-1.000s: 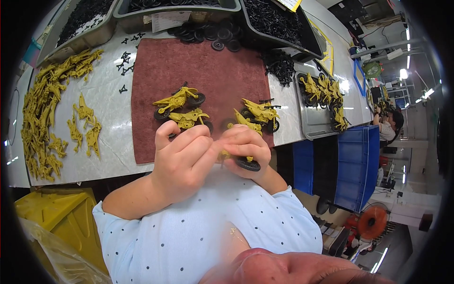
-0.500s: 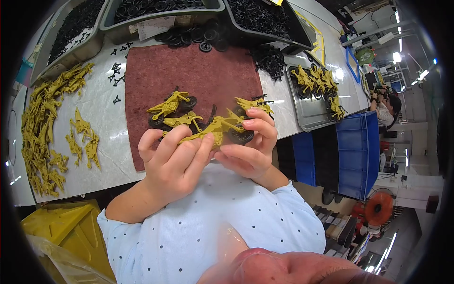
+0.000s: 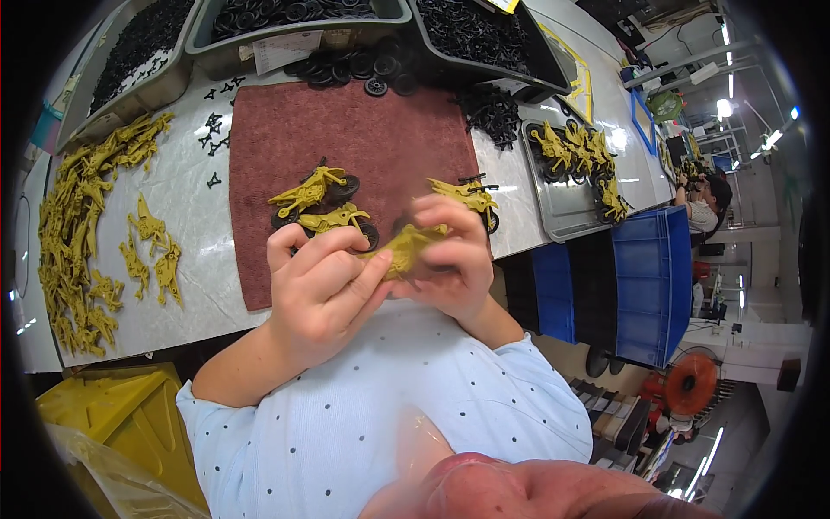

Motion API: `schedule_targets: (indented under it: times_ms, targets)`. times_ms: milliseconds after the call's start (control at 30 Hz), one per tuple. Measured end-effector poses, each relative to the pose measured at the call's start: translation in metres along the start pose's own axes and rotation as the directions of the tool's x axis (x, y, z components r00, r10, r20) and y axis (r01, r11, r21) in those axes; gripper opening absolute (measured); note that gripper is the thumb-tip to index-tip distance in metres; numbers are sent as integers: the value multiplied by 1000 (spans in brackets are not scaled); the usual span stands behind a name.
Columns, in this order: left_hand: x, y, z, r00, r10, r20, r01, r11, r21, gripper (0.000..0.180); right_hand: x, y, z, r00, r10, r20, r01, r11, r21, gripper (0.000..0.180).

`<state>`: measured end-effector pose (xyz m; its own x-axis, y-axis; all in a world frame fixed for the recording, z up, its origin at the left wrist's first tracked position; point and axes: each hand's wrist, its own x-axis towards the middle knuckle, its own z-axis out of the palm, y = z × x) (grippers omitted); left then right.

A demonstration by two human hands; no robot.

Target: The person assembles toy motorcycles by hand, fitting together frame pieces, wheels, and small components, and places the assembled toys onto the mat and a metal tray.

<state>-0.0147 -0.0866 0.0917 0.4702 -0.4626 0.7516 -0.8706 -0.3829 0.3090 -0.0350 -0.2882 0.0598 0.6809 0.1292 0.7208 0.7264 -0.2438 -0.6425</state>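
Yellow toy motorcycle frame (image 3: 405, 253), pinched in left hand (image 3: 322, 290). Flanked by half-curled, blurred right hand (image 3: 460, 264); cannot tell if gripping

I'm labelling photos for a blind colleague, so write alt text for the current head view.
A person's left hand pinches a yellow toy motorbike body, the blurred right hand at its right end, near a maroon cloth bearing yellow toy motorbikes. Loose yellow parts lie left, bins of black parts stand behind, and a metal tray of more motorbikes sits right.
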Motion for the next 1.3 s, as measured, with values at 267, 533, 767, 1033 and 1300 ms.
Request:
schedule_targets:
  times_ms: [267, 533, 767, 1033, 1300]
  targets:
    - [1, -5, 1, 985, -155, 78, 169, 957, -235, 36, 1, -3, -6, 960, 207, 190, -252, 933, 258, 41]
    - [0, 0, 5, 991, -128, 36, 130, 990, -60, 28, 4, -13, 2, 987, 102, 122, -99, 995, -28, 28]
    - [-6, 0, 12, 993, -119, -26, 119, 993, -25, 25, -3, -12, 9, 996, 19, 86, -13, 998, -66, 28]
    - [-6, -2, 15, 990, -133, -48, 130, 990, -55, 23, -4, -10, 14, 997, 55, 57, -55, 998, 12, 25]
    - [-2, -14, 21, 996, -93, -10, 93, 993, 67, 28, 3, -8, 15, 954, 219, -204, -256, 950, -177, 34]
